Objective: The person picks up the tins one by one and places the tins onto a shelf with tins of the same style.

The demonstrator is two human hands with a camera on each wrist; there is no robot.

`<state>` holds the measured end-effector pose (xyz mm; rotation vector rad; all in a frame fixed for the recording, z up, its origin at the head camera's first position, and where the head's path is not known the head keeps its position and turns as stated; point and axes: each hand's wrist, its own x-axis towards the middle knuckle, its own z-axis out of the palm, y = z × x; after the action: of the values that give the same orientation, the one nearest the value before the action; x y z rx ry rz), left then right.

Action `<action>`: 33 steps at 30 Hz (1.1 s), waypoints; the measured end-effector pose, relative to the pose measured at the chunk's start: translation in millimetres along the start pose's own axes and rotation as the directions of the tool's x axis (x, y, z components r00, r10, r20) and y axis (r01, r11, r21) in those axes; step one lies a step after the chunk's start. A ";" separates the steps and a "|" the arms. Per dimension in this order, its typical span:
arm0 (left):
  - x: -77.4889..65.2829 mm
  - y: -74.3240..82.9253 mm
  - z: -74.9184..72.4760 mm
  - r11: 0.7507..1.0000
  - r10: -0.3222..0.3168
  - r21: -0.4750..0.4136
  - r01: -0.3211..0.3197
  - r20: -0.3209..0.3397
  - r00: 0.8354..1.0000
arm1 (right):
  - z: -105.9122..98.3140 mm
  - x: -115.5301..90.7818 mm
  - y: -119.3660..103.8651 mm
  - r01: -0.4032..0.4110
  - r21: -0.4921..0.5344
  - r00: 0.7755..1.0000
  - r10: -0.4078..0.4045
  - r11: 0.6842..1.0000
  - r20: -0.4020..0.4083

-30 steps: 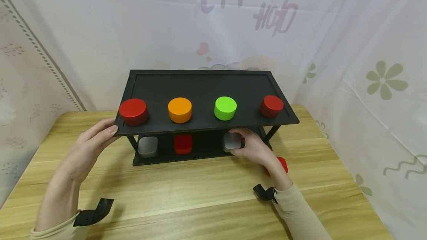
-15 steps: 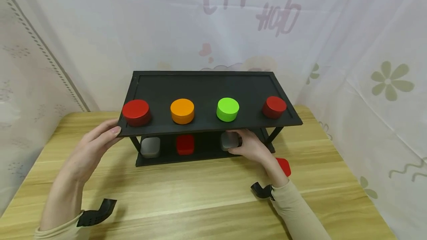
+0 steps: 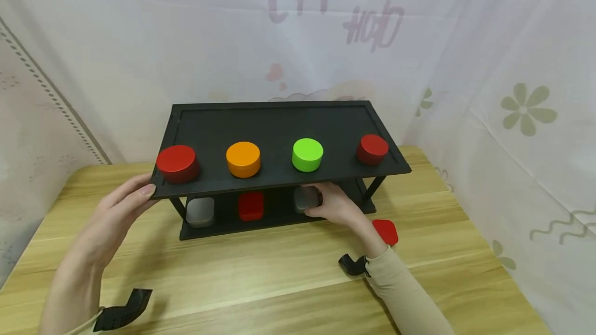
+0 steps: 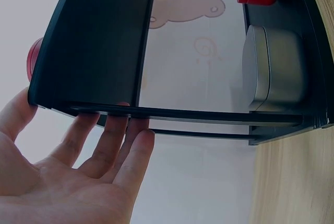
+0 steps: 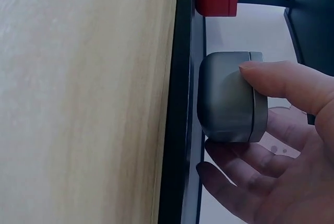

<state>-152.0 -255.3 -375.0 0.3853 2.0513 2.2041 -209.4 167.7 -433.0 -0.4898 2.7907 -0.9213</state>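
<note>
My left hand (image 3: 114, 216) grips the front left corner of a black two-tier shelf (image 3: 270, 120), thumb on the top board's edge and fingers beneath, by the side bar in the left wrist view. On the lower tier, my right hand (image 3: 332, 203) holds a square silver tin (image 5: 229, 98), its thumb at the lid seam and fingers on the far side. The tin stands below the green round tin (image 3: 308, 155). Further left on that tier are a red square tin (image 3: 251, 206) and a second silver tin (image 4: 282, 67). The top board partly hides the lower tier.
Along the top board's front stand a large red round tin (image 3: 178, 164), an orange one (image 3: 243, 160) and a smaller red one (image 3: 372, 150). A red square tin (image 3: 385, 232) lies on the wooden table (image 3: 242, 283) beside my right forearm. A patterned cloth (image 3: 209, 30) hangs behind.
My right hand has shifted the silver tin a little to the left along the lower tier. More of the red tin on the table shows now. The left hand keeps its grip on the shelf.
</note>
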 end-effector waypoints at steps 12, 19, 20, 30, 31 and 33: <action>1.4 -0.5 1.8 1.000 0.021 -0.002 -0.021 0.021 1.000 | 3.3 0.3 1.0 -0.028 -0.007 0.999 0.029 1.000 0.019; -0.2 -1.5 -1.5 1.000 0.000 -0.001 0.000 0.012 1.000 | 4.8 1.9 2.1 -0.021 -0.012 1.000 0.022 1.000 0.016; -0.4 -1.5 -1.8 1.000 -0.002 0.000 0.002 0.011 1.000 | 4.9 2.2 2.1 -0.018 -0.015 1.000 0.019 1.000 0.015; -0.3 -0.5 -1.8 1.000 0.008 -0.010 -0.008 0.007 1.000 | 6.4 2.6 1.0 -0.016 -0.017 1.000 0.016 1.000 0.026; -0.3 -0.5 -1.8 1.000 0.008 -0.011 -0.007 0.008 1.000 | 6.7 2.4 1.2 -0.016 -0.016 0.999 0.017 1.000 0.027; -0.2 -0.7 -1.7 1.000 0.008 -0.011 -0.008 0.010 1.000 | 7.0 2.2 1.4 -0.018 -0.015 0.999 0.018 1.000 0.030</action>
<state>-152.4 -256.9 -375.8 0.4038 2.0349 2.2130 -210.1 164.1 -439.5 -0.4757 2.7724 -0.8830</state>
